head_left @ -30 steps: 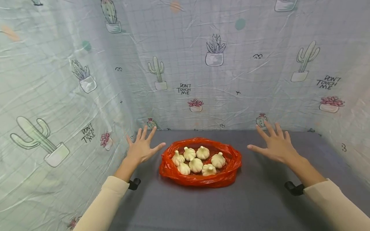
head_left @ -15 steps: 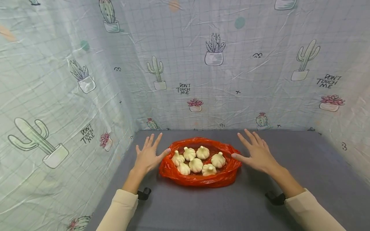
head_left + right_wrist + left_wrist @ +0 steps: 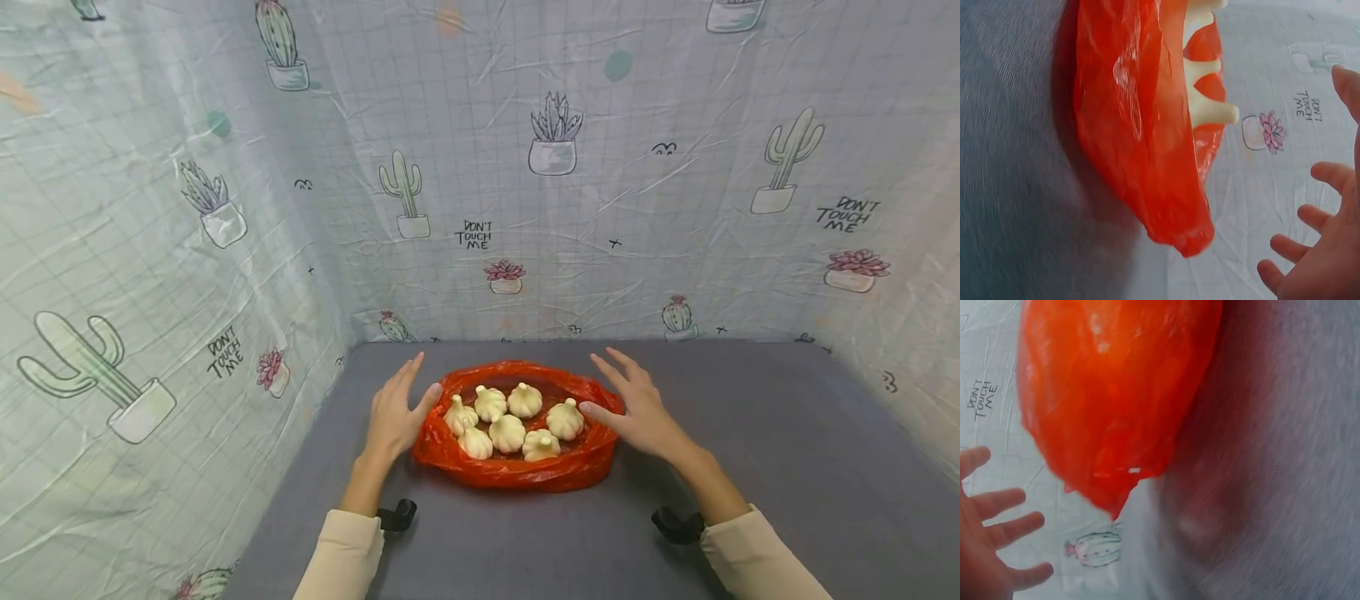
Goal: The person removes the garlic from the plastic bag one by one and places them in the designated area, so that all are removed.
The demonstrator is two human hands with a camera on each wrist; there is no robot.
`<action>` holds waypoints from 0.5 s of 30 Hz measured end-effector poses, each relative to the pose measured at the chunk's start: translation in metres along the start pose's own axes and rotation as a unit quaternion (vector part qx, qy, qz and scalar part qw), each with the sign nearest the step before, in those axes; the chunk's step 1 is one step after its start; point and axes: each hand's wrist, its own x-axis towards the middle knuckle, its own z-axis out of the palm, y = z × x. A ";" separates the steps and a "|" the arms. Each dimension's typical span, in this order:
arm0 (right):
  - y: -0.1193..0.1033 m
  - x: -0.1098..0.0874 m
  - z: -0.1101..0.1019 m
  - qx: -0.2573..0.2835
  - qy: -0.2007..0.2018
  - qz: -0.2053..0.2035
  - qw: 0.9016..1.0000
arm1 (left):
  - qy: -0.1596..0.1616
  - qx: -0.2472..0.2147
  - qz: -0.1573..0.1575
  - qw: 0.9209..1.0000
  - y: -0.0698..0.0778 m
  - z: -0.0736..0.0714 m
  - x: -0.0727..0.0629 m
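A red plastic bag point(image 3: 517, 477) lies on the table with its mouth spread wide, and several garlic bulbs point(image 3: 507, 433) sit inside it. At the bag's left end is my left hand point(image 3: 393, 418), fingers extended and thumb over the rim. My right hand point(image 3: 641, 415) hovers at the right end, its thumb reaching over the rim near the rightmost bulb. Neither hand holds anything; whether a thumb touches the plastic cannot be told from the head view. Both wrist views show the fingers apart from the bag point(image 3: 1116, 394), with garlic stems point(image 3: 1213, 112) poking above its edge.
The grey table point(image 3: 517, 550) runs back to a hanging cloth point(image 3: 570, 208) printed with cacti, which also covers the left and right sides. A black wrist mount point(image 3: 397, 515) sits below the left hand, and another mount point(image 3: 677, 527) below the right.
Both hands have moved inward toward the bag, the right one travelling left and the left one a little right. Their fingers are less spread than before. The bag and garlic have stayed put.
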 end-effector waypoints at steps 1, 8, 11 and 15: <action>0.000 0.000 0.002 0.012 0.002 0.001 1.000 | 0.007 -0.011 -0.002 1.000 0.000 0.002 0.000; -0.002 0.003 0.013 0.070 0.014 -0.002 0.997 | 0.060 -0.134 -0.056 0.988 -0.003 0.012 0.000; -0.002 0.004 0.016 0.085 0.023 -0.002 0.996 | 0.079 -0.191 -0.086 0.975 -0.003 0.015 0.000; -0.001 0.005 0.020 0.106 0.025 -0.002 0.994 | 0.094 -0.258 -0.117 0.955 -0.002 0.018 -0.001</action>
